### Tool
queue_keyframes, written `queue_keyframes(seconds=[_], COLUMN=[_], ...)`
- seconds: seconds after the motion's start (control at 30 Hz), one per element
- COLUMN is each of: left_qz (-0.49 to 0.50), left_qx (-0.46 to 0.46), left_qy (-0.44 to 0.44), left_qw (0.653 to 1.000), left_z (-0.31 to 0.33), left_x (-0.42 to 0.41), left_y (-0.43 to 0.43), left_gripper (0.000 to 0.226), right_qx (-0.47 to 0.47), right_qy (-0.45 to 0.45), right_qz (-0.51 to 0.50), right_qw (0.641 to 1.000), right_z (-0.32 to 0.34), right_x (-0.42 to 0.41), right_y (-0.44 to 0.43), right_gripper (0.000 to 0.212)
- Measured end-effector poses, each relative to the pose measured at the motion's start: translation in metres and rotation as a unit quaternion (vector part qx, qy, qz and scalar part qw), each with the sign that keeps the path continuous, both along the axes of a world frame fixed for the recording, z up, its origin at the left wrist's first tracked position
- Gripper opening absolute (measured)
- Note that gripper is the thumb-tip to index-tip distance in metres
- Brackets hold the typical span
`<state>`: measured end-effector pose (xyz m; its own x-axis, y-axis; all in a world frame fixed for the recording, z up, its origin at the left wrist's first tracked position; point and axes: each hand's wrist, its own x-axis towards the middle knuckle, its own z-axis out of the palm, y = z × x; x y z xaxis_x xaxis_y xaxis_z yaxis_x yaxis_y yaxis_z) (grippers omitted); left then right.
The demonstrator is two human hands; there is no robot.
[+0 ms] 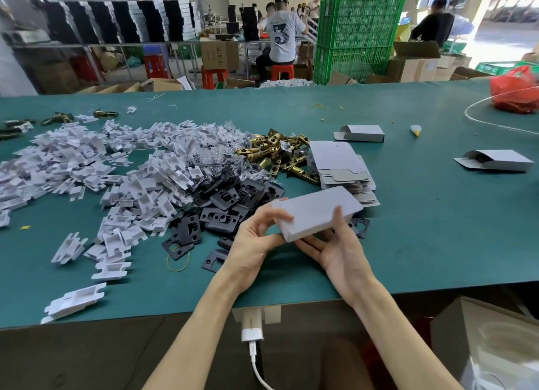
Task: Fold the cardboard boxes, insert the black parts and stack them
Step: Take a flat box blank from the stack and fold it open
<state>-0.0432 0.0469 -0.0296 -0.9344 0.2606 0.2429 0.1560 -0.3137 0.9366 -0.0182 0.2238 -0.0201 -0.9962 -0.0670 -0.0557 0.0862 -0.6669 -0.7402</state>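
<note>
Two folded boxes (361, 133) lie well beyond the black parts (221, 214), apart and unstacked, and flat blanks (341, 167) wait just right of that pile. We hold a third box (316, 211) above the pile's right edge, left hand (256, 240) pinching its near end, right hand (341, 252) cupped beneath with thumb on top; whether it is filled, we cannot tell.

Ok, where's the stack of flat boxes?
In the head view the stack of flat boxes lies right of centre on the table, beside the brass latches, just beyond the held box.
</note>
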Motion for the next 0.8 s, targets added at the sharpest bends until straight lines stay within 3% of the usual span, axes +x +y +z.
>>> queue_keyframes(seconds=[0.13, 0.27, 0.43, 0.53, 0.63, 0.8], left_qz=[-0.001, 0.060, 0.080, 0.111, 0.121, 0.106], left_qx=[0.045, 0.000, 0.015, 0.018, 0.038, 0.042], left_qy=[-0.057, -0.039, -0.045, -0.074, -0.094, -0.098], left_qw=[0.997, 0.997, 0.996, 0.991, 0.987, 0.989], left_z=[0.001, -0.001, -0.001, -0.001, -0.001, 0.001], left_x=[0.002, 0.003, 0.003, 0.002, 0.000, 0.000], left_y=[0.001, 0.003, 0.004, 0.004, 0.002, 0.001], left_gripper=[0.024, 0.017, 0.060, 0.066, 0.065, 0.040], right_qx=[0.037, 0.047, 0.068, 0.077, 0.086, 0.098], right_qy=[0.010, 0.020, 0.027, 0.026, 0.029, 0.036], right_qz=[-0.009, -0.006, -0.076, -0.093, -0.100, -0.102], right_qw=[0.999, 0.999, 0.994, 0.992, 0.991, 0.989], right_z=[-0.004, -0.006, -0.010, -0.010, -0.010, -0.013], right_x=[-0.002, -0.002, -0.002, -0.003, -0.002, -0.002], right_y=[-0.001, -0.003, -0.006, -0.006, -0.007, -0.008], right_gripper=[0.059, 0.058, 0.077, 0.080, 0.065, 0.038])
